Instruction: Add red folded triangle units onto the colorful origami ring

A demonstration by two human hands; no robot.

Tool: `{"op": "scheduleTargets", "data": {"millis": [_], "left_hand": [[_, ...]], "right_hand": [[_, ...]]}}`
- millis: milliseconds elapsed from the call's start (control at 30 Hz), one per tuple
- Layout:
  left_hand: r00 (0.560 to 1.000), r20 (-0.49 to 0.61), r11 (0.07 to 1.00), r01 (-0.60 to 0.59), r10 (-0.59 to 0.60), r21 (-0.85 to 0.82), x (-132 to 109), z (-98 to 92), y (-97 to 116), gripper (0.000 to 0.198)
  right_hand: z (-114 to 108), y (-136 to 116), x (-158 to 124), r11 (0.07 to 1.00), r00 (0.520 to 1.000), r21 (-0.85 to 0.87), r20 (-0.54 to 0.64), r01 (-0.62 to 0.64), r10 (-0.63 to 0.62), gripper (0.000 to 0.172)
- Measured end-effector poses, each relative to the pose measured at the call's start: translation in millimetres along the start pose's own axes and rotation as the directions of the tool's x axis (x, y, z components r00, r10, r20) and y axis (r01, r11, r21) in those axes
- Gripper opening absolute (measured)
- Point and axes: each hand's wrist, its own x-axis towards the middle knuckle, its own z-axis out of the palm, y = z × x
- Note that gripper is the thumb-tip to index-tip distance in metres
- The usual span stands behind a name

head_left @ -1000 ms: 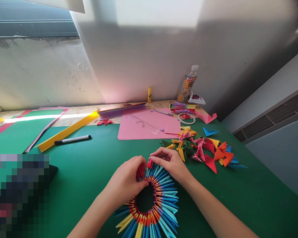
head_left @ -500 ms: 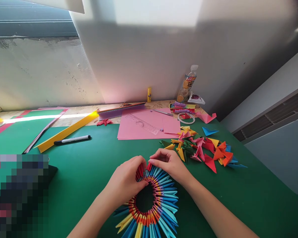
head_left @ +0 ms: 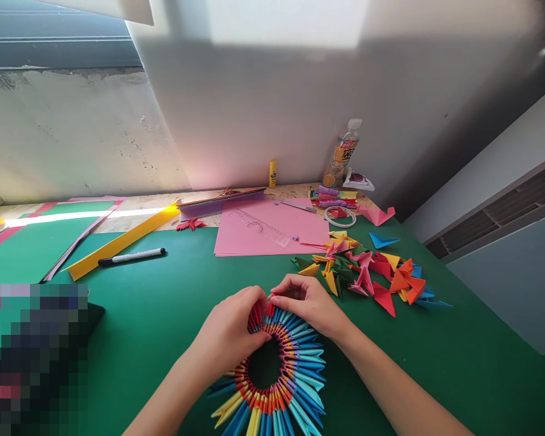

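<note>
While the left hand [head_left: 231, 324] grips a paper ring [head_left: 295, 363] near its eleven o'clock, the right hand [head_left: 306, 303] pinches a red paper piece [head_left: 271, 309] at twelve, its long axis running roughly toward six. Folded papers [head_left: 366, 272] lie heaped at two o'clock from the right hand, the nearer one.

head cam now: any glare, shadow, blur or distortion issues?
Head view: sunlight burns a white streak across the green sheet, with a pale patch high on the wall; head view: upper right falls into shadow; head view: left hand, right hand and paper ring look fairly sharp; head view: bottle leans, probably wide-angle distortion; head view: lower left pixelated.
</note>
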Motion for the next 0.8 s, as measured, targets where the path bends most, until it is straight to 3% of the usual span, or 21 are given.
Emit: {"op": "scheduleTargets", "data": {"millis": [367, 800], "left_hand": [[1.000, 0.011, 1.000, 0.015, -0.014, -0.003, 0.5, 0.4, 1.0, 0.018], [1.000, 0.004, 1.000, -0.002, 0.002, -0.012, 0.0, 1.8, -1.4, 0.021]], "right_hand": [[1.8, -3.7, -2.3, 0.986, 0.997, -0.155, -0.020, 0.068, -0.071, 0.015], [3.8, -8.3, -3.5, 0.978, 0.994, -0.180, 0.020, 0.108, -0.106, 0.012]]}}
